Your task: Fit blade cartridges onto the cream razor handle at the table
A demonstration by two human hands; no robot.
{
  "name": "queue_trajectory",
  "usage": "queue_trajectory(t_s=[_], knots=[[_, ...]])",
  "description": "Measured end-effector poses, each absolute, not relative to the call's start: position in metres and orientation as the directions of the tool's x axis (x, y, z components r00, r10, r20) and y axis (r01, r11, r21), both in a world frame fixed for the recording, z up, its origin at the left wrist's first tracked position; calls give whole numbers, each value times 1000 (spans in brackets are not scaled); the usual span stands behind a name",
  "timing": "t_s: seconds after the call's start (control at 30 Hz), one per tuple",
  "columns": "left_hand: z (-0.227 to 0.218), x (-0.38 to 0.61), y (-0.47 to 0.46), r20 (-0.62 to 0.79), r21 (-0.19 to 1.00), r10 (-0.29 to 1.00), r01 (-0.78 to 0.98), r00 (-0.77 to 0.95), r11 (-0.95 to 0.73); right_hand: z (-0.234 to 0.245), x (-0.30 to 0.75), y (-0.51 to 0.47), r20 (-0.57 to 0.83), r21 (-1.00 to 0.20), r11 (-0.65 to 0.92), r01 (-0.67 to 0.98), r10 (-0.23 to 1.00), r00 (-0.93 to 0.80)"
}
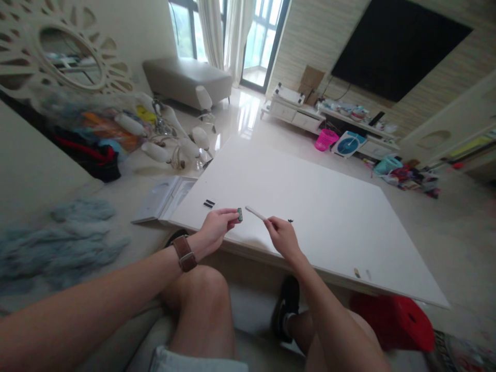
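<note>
- Far left of the left grip there's an open white box, just off the tabletop edge, probably parked there so it doesn't eat up working room.
- Brown watch strap sits behind the left grip, on the wrist, so nowhere near the fingertips.
- A pair of dark strips lies side by side, left of the left grip and a bit beyond it. Looks like they're set down neatly, within easy reach imo.
- Left grip is pinching a small green-and-dark piece at its edge, above the tabletop. Fingertips only, I'd guess because it's tiny and that way most of it stays uncovered.
- Pale stick is right of that, its free tip aimed at the small piece but not touching it.
- Right grip is closed around the stick's near end, which makes sense if you want the tip free and easy to steer.
- Little dark thing just beyond the right grip, too small to make out.
- Well right of the right grip, a yellowish-and-dark bit lies by the near edge, likely out of the way.
</note>
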State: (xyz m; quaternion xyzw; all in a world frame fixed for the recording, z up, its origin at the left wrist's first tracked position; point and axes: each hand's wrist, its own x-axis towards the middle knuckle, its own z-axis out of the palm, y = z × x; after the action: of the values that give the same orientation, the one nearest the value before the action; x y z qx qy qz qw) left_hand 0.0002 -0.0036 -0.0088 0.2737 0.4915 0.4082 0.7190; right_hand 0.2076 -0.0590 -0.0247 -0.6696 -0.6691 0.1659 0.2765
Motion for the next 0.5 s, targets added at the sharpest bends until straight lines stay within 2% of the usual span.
queue_trajectory(t_s=[0.07,0.17,0.23,0.37,0.5], knots=[[-10,0,-3,-483,800,857,-309,179,515,-24,208,-59,188,-606,14,796,974,125],[-11,1,-3,-473,811,861,-291,185,508,-24,206,-62,160,-652,82,754,987,30],[-11,1,-5,-466,819,865,-280,185,501,-27,207,-61,127,-637,79,767,992,4],[-9,1,-11,-466,826,859,-244,213,508,-43,214,-52,122,-613,-74,786,975,187],[-8,4,-18,-469,826,848,-217,247,520,-64,220,-43,116,-640,-60,766,978,174]])
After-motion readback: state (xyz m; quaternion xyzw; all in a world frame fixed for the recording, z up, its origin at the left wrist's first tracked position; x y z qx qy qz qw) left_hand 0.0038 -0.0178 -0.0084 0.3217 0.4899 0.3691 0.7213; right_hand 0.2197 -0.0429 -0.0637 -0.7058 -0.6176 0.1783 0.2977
